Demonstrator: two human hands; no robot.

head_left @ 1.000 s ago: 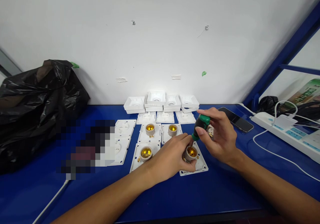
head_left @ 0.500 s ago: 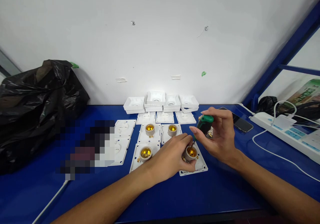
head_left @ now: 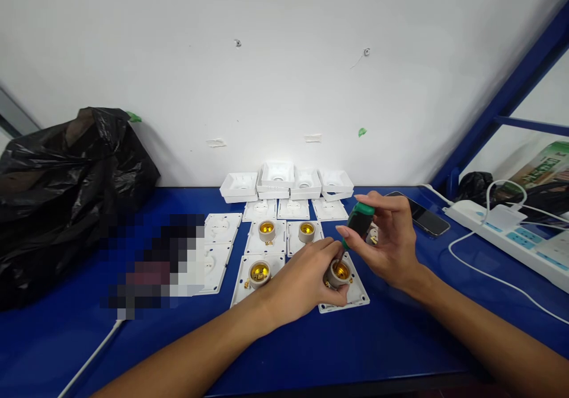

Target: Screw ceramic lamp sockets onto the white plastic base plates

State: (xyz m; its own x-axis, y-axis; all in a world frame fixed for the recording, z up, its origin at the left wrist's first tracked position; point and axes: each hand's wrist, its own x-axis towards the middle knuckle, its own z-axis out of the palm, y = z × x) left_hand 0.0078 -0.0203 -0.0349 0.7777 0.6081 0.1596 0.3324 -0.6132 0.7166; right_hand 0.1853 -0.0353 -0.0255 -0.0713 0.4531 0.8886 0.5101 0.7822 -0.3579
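Observation:
My left hand [head_left: 304, 279] grips a beige lamp socket [head_left: 340, 272] with a brass inside, seated on a white square plate [head_left: 355, 294] on the blue table. My right hand [head_left: 389, 241] holds a green-handled screwdriver [head_left: 358, 220] upright, its tip down inside the socket. Three more sockets on plates sit to the left: one at the front [head_left: 259, 271], two behind it [head_left: 267, 230] [head_left: 306, 231].
Several bare white plates [head_left: 221, 228] and white box covers [head_left: 278, 175] lie toward the wall. A black plastic bag [head_left: 66, 190] fills the left. A phone [head_left: 422, 217], a white power strip [head_left: 507, 238] and cables lie to the right. A blurred patch [head_left: 151, 261] hides part of the table.
My right hand's fingers have shifted around the screwdriver handle, which turned and tilted a little over the socket. My left hand has stayed on the socket.

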